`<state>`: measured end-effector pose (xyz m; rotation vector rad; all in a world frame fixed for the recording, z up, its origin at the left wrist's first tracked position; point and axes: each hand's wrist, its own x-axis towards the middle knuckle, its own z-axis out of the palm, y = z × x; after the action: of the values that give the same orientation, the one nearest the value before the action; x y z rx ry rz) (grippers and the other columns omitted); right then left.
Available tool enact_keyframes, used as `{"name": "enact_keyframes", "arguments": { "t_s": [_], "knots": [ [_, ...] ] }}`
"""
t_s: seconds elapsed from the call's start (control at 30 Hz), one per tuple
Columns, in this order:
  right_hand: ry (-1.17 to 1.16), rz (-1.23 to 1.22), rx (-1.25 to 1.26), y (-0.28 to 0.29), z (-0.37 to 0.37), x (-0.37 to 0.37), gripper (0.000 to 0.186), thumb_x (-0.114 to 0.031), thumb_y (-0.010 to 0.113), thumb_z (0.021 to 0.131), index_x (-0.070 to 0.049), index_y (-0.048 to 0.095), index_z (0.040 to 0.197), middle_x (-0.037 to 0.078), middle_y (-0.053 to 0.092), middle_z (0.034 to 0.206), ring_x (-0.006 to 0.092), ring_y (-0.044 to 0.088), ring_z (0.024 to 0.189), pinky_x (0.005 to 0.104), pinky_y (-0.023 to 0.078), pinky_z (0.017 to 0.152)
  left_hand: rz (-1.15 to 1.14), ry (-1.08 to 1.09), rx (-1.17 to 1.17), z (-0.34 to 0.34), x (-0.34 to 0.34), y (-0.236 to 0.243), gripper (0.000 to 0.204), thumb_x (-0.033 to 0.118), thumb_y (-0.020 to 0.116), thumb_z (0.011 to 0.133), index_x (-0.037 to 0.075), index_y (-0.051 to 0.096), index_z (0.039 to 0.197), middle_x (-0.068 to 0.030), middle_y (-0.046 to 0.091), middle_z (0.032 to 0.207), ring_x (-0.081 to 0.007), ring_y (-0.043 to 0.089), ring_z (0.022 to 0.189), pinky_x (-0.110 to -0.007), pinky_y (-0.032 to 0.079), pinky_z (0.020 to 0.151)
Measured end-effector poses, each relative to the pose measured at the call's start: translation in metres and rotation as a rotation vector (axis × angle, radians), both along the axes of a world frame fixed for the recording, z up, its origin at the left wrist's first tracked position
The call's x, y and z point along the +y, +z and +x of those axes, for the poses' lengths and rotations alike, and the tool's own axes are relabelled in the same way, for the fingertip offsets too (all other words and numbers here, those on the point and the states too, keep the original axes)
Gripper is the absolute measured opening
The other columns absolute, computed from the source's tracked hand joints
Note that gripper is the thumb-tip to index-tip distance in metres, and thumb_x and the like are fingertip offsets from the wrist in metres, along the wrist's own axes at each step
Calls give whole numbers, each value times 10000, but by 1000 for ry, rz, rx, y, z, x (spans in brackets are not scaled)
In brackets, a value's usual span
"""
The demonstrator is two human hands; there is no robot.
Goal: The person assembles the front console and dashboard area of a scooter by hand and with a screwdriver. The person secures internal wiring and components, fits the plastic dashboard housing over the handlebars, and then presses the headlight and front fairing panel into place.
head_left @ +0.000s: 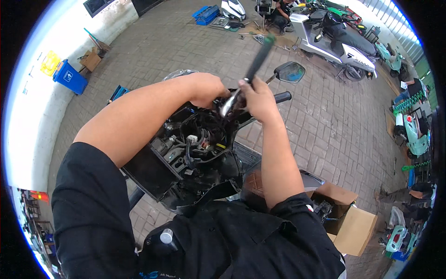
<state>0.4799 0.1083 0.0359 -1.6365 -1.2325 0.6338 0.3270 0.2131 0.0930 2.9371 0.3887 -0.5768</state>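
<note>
My right hand [260, 100] is closed around a ratchet wrench [259, 60], its long black handle with a green end pointing up and away. The wrench's shiny metal head [227, 107] points down at the front of a partly stripped scooter [204, 144]; motion blurs it slightly. Just left of that head, my left hand [207, 90] has its fingers curled down at the scooter's front. What they grip, if anything, is hidden. Below my hands lie the scooter's exposed wires and a white connector [192, 138].
A mirror [290, 72] and a black handlebar grip [282, 96] stick out to the right. An open cardboard box [355, 230] stands at lower right. A blue bin [69, 76] is by the left wall. Another scooter [334, 46] and a crouching person [281, 14] are farther off.
</note>
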Motion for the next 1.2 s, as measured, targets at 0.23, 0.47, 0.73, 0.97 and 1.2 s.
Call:
{"name": "enact_keyframes", "arguments": {
  "t_s": [0.23,0.47,0.73,0.97,1.2],
  "knots": [
    [98,92,-67,11,-27,-12,359,-279,631,882,37,604,1052,273,660,921,433,638,909,454,497,804,-152,90,-67,-9,26,-30,296,126,728,682,83,686,972,-172,692,847,-323,651,778,-428,499,689],
    [135,157,-129,16,-21,-11,354,-259,624,886,54,600,1047,294,647,921,459,623,905,468,498,798,58,-67,-48,-7,12,-14,329,206,739,690,113,684,1001,-169,693,902,-380,649,872,-464,518,771],
    [106,114,-80,9,-24,-14,331,-261,608,896,40,585,1033,264,657,857,425,645,867,459,494,789,75,-68,89,8,1,0,293,220,746,699,96,682,956,-168,691,870,-387,649,862,-463,518,743],
    [34,282,-195,7,-25,-14,317,-259,607,901,33,590,1023,276,652,869,432,640,893,455,493,797,97,-64,-5,-2,13,-22,346,146,712,701,102,651,1039,-149,689,845,-375,656,814,-466,510,734],
    [-114,92,-160,-1,-15,-8,369,-308,585,925,61,581,941,288,649,866,463,629,877,478,483,768,-15,-26,0,4,-1,1,367,152,724,699,117,664,1059,-169,695,899,-375,657,848,-466,510,739]
  ]
}}
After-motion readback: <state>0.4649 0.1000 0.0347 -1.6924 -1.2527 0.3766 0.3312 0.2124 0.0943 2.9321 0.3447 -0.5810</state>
